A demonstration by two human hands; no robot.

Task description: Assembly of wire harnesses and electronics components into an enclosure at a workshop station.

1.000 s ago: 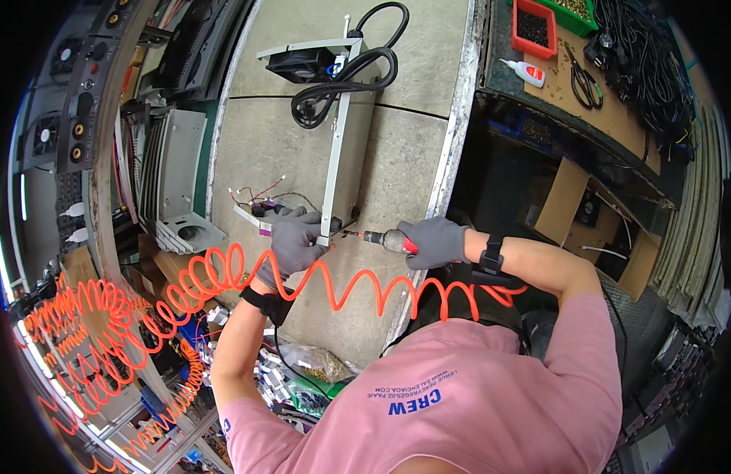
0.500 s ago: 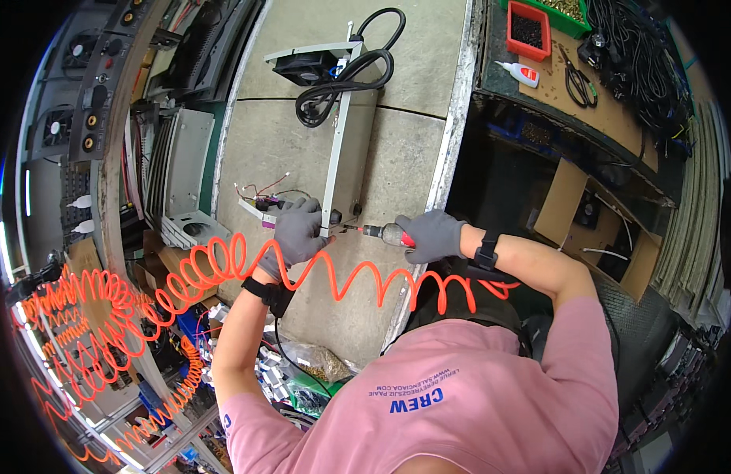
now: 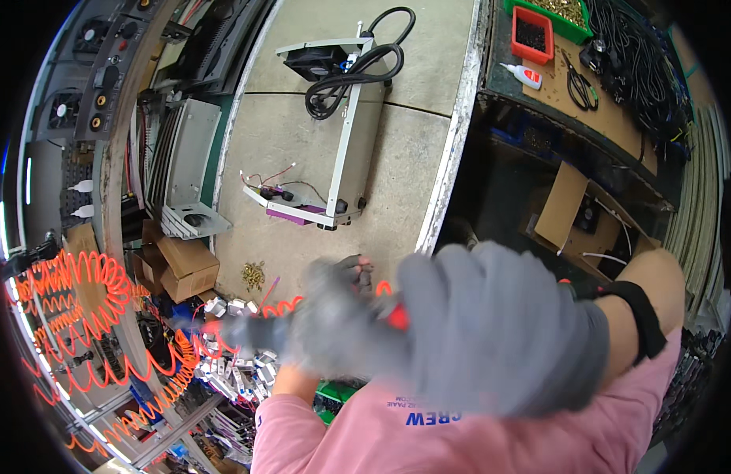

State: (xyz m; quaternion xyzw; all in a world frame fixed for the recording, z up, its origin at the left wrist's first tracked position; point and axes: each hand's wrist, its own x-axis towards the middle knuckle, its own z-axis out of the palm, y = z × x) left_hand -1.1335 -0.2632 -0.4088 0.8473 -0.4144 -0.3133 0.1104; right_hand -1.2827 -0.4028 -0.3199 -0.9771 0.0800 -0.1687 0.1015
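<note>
Gloved in grey, my right hand (image 3: 500, 332) is raised close to the camera and blurred. Its fingers wrap round a pneumatic screwdriver (image 3: 326, 324), whose tip points left. Behind the tool, my left hand (image 3: 357, 270) shows only some fingers low over the bench; the rest is hidden, so its grip is unclear. Beyond both hands, a metal equipment chassis (image 3: 356, 150) stands on the bench, touched by neither. It carries a black fan (image 3: 316, 63), a coiled black power cord (image 3: 357, 77) at its far end, and a purple-edged front panel (image 3: 294, 215) with loose wires at its near end.
A small pile of brass screws (image 3: 253, 275) lies on the bench left of my hands. Orange coiled air hoses (image 3: 89, 284) hang at the left, by a cardboard box (image 3: 184, 265). At the right, a side table holds a red bin (image 3: 531, 35), a glue bottle (image 3: 525, 76) and scissors (image 3: 580, 85).
My right hand has lifted the screwdriver from the chassis's near end, up toward the camera and left. My left hand has let go of the chassis and drawn back toward me.
</note>
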